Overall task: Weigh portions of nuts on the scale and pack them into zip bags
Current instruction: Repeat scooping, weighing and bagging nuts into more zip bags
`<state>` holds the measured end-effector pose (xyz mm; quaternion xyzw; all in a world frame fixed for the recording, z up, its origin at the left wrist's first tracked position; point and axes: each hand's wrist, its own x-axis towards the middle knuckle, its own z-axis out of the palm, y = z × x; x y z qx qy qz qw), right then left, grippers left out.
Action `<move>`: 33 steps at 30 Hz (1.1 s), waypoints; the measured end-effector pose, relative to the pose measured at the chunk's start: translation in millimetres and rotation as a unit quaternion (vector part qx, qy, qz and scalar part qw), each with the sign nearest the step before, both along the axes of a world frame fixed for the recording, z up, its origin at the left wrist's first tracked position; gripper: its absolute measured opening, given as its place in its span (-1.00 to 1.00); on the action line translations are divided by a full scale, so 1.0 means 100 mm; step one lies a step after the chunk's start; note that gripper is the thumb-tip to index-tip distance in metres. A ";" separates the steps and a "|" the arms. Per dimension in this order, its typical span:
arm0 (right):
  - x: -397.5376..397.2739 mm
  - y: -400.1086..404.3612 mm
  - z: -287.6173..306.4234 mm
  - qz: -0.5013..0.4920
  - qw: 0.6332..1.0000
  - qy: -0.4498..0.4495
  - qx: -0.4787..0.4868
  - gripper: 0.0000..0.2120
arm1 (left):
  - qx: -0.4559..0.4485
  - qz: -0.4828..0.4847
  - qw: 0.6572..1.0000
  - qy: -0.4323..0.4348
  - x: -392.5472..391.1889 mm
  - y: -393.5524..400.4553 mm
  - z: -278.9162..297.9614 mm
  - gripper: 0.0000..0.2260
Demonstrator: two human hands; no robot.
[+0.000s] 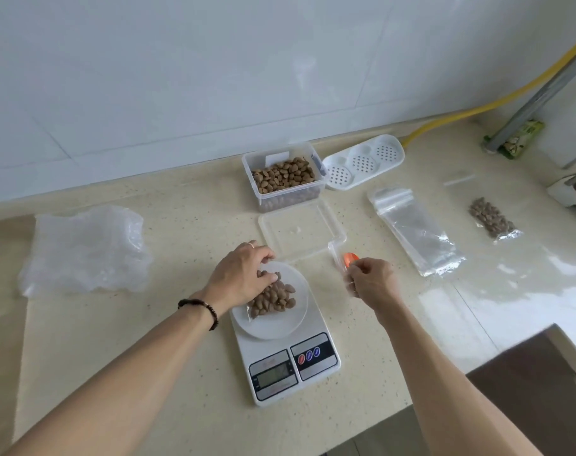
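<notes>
A white digital scale [289, 366] stands on the counter with a round white pan. On the pan lies a clear zip bag holding a heap of brown nuts [275, 299]. My left hand [242, 278] reaches over the pan, its curled fingers on the bag's far end. My right hand [372, 283] hovers to the right of the pan, pinching an orange spoon [349, 259] and what looks like a strip of clear plastic. A clear tub of nuts [285, 176] stands open behind, its lid [299, 230] lying flat in front of it.
A stack of empty zip bags [414, 225] lies to the right, with a filled bag of nuts [492, 218] beyond it. Crumpled clear plastic [82, 248] sits at the left. A white perforated tray [362, 161] is by the wall. The counter edge drops off at the lower right.
</notes>
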<state>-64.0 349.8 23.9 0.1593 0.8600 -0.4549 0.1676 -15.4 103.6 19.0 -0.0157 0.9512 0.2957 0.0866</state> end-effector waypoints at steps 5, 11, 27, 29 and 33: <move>0.02 0.06 0.05 0.072 0.990 0.079 0.093 -0.83 | -0.052 0.027 0.998 0.021 0.25 0.03 0.03 -0.63; 0.45 0.12 0.05 0.211 0.933 0.235 0.172 -0.67 | -0.106 0.093 0.986 0.084 1.00 0.19 0.01 -0.61; 1.22 0.21 -0.07 0.445 0.816 0.262 0.259 -0.28 | -0.206 0.141 0.968 0.010 2.22 0.72 -0.43 -0.19; 1.24 0.22 -0.08 0.447 0.815 0.263 0.260 -0.25 | -0.205 0.141 0.969 0.005 2.26 0.73 -0.44 -0.22; 1.27 0.22 -0.06 0.448 0.815 0.262 0.258 -0.23 | -0.202 0.143 0.969 0.020 2.29 0.75 -0.47 -0.24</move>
